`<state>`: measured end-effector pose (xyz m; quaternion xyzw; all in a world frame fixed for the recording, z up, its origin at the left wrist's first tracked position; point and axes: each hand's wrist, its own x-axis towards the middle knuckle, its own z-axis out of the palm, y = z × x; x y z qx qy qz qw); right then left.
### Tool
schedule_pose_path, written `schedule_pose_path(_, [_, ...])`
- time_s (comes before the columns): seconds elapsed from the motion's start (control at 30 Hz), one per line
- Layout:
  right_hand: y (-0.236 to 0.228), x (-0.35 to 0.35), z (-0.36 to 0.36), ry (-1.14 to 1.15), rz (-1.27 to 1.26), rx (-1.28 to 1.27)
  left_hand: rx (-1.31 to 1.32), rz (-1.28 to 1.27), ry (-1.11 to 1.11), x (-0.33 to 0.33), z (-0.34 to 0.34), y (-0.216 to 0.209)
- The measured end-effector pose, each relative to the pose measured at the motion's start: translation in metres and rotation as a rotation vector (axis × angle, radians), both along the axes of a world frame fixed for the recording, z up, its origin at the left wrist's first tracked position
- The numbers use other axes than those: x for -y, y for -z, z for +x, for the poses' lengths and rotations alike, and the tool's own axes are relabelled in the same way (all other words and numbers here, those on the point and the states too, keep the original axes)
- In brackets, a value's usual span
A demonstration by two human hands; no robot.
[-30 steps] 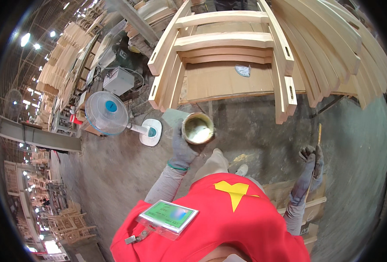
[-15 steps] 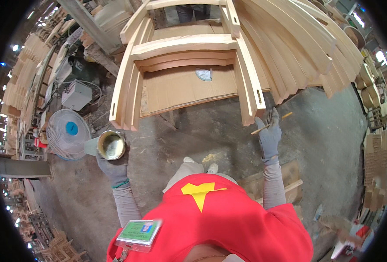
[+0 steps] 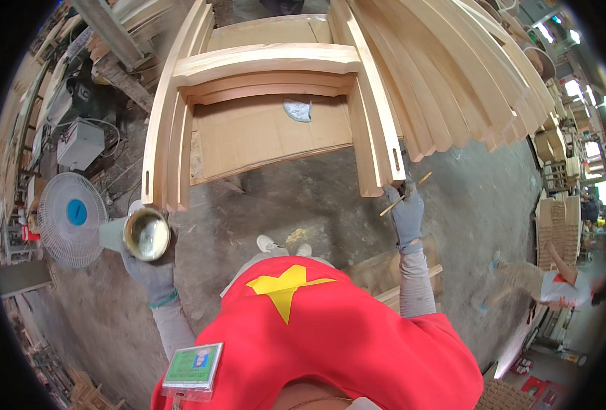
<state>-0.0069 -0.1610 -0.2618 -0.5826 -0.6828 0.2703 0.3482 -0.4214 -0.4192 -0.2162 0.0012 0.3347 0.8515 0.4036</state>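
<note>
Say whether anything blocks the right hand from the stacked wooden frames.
Nothing visible does. The right hand, holding a thin stick, is at the near right end of the stacked wooden frames; whether hand and wood touch is unclear.

Two gray-sleeved forearms (image 3: 417, 283) reach upward from the lower part of the frame, spread well apart. The gloved left hand (image 3: 148, 273), left of center, curls in a grip; the gloved right hand (image 3: 407, 219), right of center, points upward, fingers (image 3: 392, 194) bent.
</note>
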Motion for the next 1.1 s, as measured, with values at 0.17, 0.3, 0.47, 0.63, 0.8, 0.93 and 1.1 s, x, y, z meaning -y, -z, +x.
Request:
schedule_pose_path(0.17, [0.012,0.002,-0.004,0.017,0.068,-0.115,-0.503,-0.304,-0.018,-0.004,-0.002,0.01])
schedule_pose_path(0.3, [0.0,-0.01,-0.013,-0.009,-0.008,-0.023,-0.132,-0.038,0.066,-0.017,-0.014,0.006])
schedule_pose_path(0.47, [-0.008,-0.069,-0.039,-0.048,-0.017,0.082,-0.74,-0.266,0.035,-0.07,-0.044,0.016])
schedule_pose_path(0.63, [-0.03,-0.101,-0.044,-0.031,0.139,-0.044,-0.232,0.078,-0.027,-0.055,-0.087,0.012])
schedule_pose_path(0.8, [-0.081,-0.101,-0.035,-0.376,-0.089,-0.816,-0.196,0.186,-0.249,-0.013,-0.075,-0.022])
schedule_pose_path(0.93, [-0.122,-0.025,-0.137,-0.43,-0.14,-0.408,-0.101,0.33,-0.094,0.023,-0.061,-0.021])
schedule_pose_path(1.1, [-0.154,0.05,-0.234,-0.828,-0.294,-0.762,-0.043,0.19,-0.252,0.021,-0.034,-0.029])
